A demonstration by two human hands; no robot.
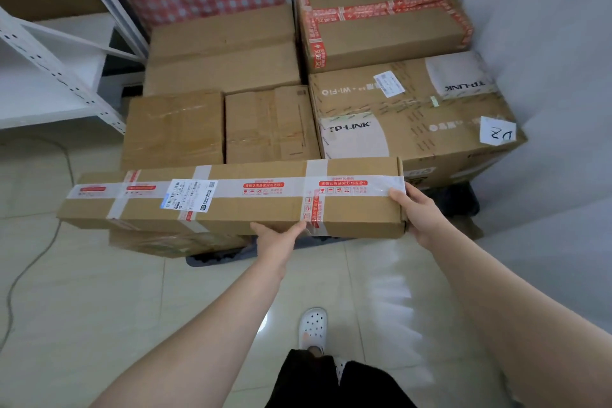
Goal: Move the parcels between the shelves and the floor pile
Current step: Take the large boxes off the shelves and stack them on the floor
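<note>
Long parcel [231, 199] lies crosswise at mid-frame, running 9 to 3 o'clock. Right hand [420, 215] grasps its 3 o'clock end, thumb on the top tape and fingers wrapped round the end face. Left hand [276, 237] grips the near long edge, right of the parcel's middle. Most of the parcel sticks out toward 9 o'clock of both hands. Its far left end is over a flat box [172, 242]; contact cannot be told. Behind it at 12 o'clock is the pile: TP-LINK box [414, 116] at 2 o'clock, red-taped box [381, 16] beyond that. Shelf rack [49, 69] is at 10 o'clock.
</note>
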